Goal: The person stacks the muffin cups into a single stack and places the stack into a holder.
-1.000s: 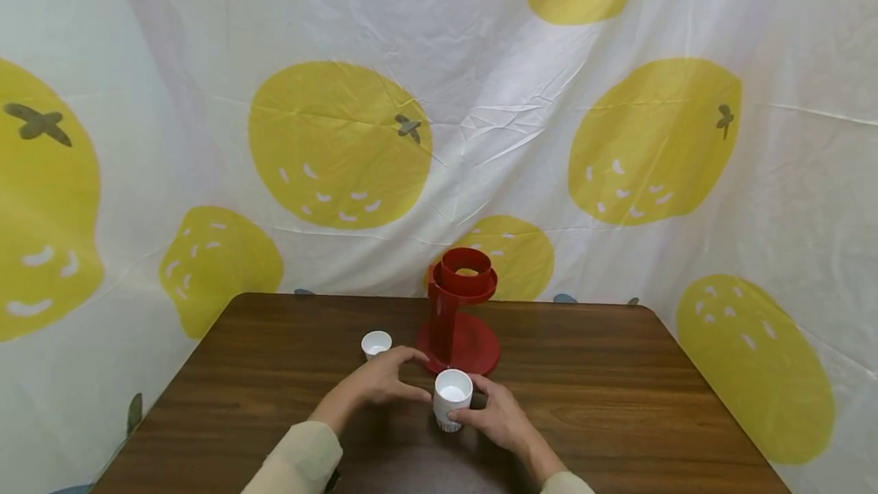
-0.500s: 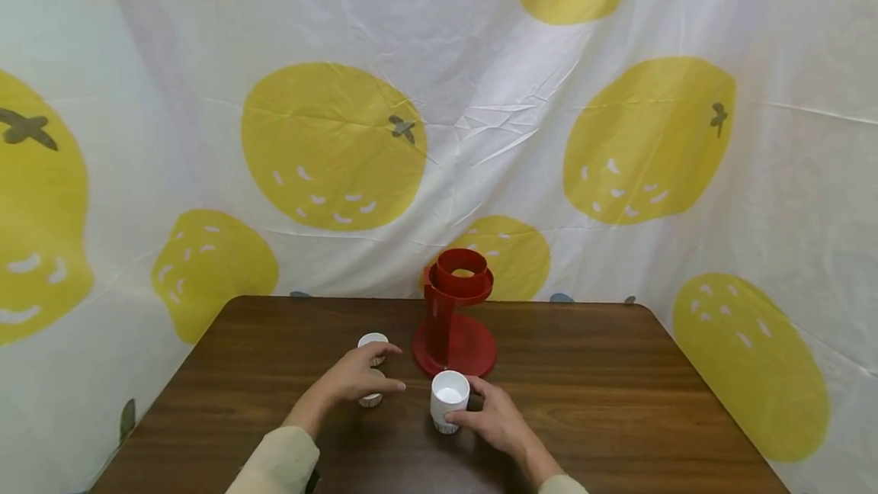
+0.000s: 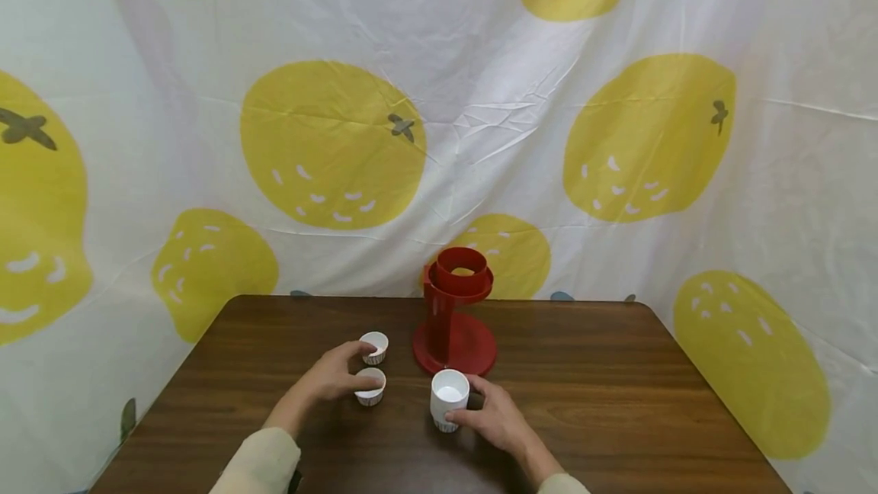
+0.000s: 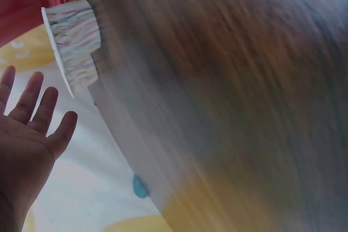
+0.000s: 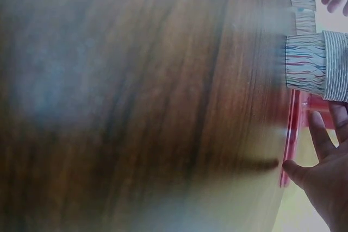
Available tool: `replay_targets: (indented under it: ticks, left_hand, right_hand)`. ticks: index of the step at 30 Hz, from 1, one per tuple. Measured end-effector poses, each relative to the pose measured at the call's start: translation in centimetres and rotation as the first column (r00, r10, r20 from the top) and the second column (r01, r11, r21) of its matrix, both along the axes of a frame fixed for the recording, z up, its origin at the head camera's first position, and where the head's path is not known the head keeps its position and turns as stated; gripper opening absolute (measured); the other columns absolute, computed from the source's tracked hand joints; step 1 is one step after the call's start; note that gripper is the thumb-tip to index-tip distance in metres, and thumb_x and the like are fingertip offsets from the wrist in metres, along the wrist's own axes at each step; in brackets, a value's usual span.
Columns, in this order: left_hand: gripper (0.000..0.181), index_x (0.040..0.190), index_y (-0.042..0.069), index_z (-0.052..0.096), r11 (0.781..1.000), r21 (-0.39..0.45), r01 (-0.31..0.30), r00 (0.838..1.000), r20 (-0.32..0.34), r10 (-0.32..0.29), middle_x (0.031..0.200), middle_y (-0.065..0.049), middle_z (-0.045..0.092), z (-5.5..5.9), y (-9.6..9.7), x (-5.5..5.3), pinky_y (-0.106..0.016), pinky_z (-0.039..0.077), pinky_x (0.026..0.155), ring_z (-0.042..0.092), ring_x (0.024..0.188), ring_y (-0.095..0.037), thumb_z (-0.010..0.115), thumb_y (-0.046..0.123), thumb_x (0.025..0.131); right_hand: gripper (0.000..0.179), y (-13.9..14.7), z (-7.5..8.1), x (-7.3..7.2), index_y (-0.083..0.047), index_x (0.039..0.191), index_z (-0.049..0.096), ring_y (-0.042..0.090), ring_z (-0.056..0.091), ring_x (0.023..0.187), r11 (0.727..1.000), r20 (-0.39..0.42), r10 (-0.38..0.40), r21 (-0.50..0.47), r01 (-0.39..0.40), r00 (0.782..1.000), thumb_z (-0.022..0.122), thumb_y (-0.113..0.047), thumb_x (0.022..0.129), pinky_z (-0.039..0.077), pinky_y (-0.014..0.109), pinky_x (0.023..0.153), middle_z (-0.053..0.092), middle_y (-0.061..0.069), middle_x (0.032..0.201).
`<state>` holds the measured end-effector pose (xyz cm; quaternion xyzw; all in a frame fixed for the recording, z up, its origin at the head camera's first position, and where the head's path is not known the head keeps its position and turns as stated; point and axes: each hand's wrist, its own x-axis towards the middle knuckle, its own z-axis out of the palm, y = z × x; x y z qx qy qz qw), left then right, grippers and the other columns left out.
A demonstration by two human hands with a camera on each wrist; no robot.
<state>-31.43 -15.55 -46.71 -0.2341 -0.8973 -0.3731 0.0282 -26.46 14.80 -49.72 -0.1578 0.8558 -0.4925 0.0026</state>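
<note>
My right hand (image 3: 497, 414) holds a stack of nested white paper cups (image 3: 449, 401), its thumb on the near side. Thin coloured wavy lines run down the lowest cup of this stack (image 5: 305, 61) in the right wrist view. To the left, two small paper cups stand on the table, a far cup (image 3: 375, 338) and a near cup (image 3: 370, 396). Beside them is my left hand (image 3: 334, 373), its fingers spread and relaxed. Its thumb and forefinger overlap the two cups in the head view; whether they touch, I cannot tell.
Behind the stack stands a red stand (image 3: 442, 322) with a round base and a ring-shaped holder on top. The brown wooden table (image 3: 604, 387) ends at a cloth (image 3: 480, 82) printed with yellow lemons.
My left hand has moved left, away from the stack and back past the near cup, which now shows on the table. The right hand and its stack have stayed nearly still.
</note>
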Motion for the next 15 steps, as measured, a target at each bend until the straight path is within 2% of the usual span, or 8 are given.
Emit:
replay_targets:
  ticks: [2,11,15]
  left_hand:
    - [0.059,0.116,0.005,0.057,1.0,0.003,-0.011,1.0,0.004,0.011,0.115,-0.009,0.059,-0.2,-0.3,0.0,-0.046,0.037,0.094,0.05,0.111,-0.029,0.075,0.037,0.07]
    - [0.064,0.116,0.004,0.055,0.997,0.023,-0.075,0.99,0.123,0.072,0.116,-0.013,0.058,-1.4,-1.1,0.2,-0.048,0.037,0.093,0.05,0.112,-0.032,0.079,0.035,0.066]
    - [0.065,0.115,0.003,0.055,0.996,0.023,-0.082,0.989,0.126,0.078,0.114,-0.013,0.059,-1.9,-1.1,0.1,-0.048,0.037,0.093,0.051,0.111,-0.031,0.08,0.035,0.065]
  right_hand:
    - [0.061,0.0,-0.1,-0.1,-0.014,0.12,0.056,0.021,0.051,0.108,1.0,0.001,0.001,0.001,-0.001,1.0,0.078,-0.037,0.068,0.036,0.046,0.092,0.062,-0.003,0.107]
    - [0.061,0.1,-0.3,-0.2,-0.014,0.12,0.056,0.022,0.052,0.109,1.0,0.006,0.001,0.005,-0.001,1.0,0.077,-0.038,0.068,0.037,0.047,0.091,0.061,-0.002,0.109]
    - [0.061,0.1,-0.3,-0.1,-0.013,0.12,0.056,0.021,0.052,0.107,1.0,-0.006,0.002,0.004,-0.002,1.0,0.077,-0.039,0.068,0.037,0.046,0.091,0.062,-0.002,0.107]
